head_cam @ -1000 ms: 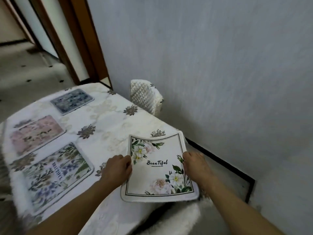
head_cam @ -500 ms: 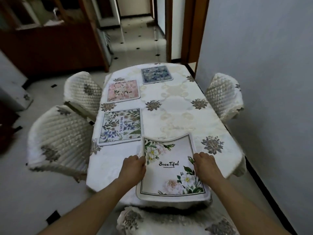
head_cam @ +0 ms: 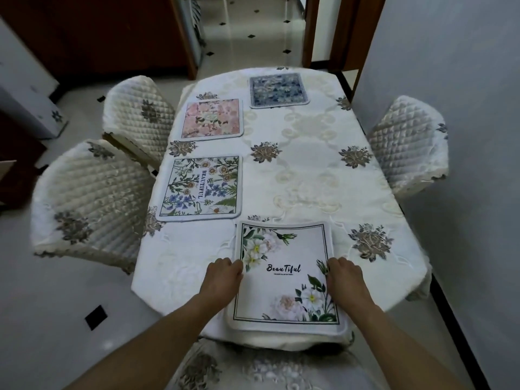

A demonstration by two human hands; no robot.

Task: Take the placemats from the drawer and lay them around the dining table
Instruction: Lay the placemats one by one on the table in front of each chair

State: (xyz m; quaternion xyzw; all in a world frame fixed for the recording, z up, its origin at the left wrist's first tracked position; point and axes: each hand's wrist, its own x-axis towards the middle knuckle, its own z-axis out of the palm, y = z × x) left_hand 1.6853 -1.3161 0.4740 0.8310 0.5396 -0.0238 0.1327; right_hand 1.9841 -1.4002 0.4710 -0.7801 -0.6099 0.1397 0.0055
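Flattened since half a second ago, the white placemat (head_cam: 284,291) lies at the near edge of the bench (head_cam: 309,170). The left grip (head_cam: 223,280) holds its left edge, the right grip (head_cam: 344,277) its right. An embroidered cloth covers the bench, with tiled floor (head_cam: 247,43) beyond and a grey wall (head_cam: 450,66) to the right. There are four placemats: white, green (head_cam: 200,188) and pink (head_cam: 212,118) along the left edge, and blue (head_cam: 278,90) at the far edge. Four quilted chairs (head_cam: 90,198) stand around.

Soft, dim daylight without hard shadows; sharp centre, wide-angle bending and slight blur toward the edges
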